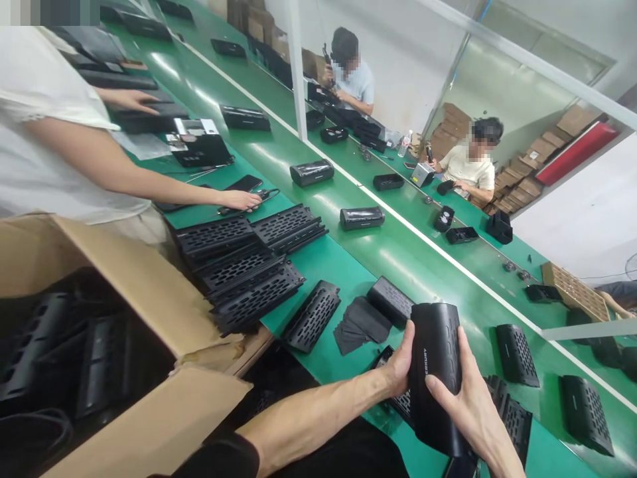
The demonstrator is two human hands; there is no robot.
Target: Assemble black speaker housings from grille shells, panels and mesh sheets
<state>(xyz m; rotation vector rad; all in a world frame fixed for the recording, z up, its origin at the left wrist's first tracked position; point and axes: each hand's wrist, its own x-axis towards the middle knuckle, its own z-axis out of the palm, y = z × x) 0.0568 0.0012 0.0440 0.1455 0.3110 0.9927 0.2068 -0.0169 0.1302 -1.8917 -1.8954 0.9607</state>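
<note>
A long black plastic casing (436, 342) with light lettering and a row of slots along one edge is held upright in front of me, tilted slightly. My left hand (401, 360) grips its left side, the fingers mostly hidden behind it. On the other side my right hand (470, 392) is wrapped round it, with the thumb across the front. Just left of the casing lie a stack of thin black sheets (362, 325) and a rounded black casing (391, 300). A perforated black panel (312, 316) rests farther left. More slotted black parts sit partly hidden beneath my hands.
A cardboard box (124, 285) of black parts stands at left, near stacked perforated panels (259, 292). A co-worker's arm (164, 186) reaches over the bench. Casings (362, 218) lie along the green conveyor (318, 259). White frame posts (297, 73) rise beyond; two people sit opposite.
</note>
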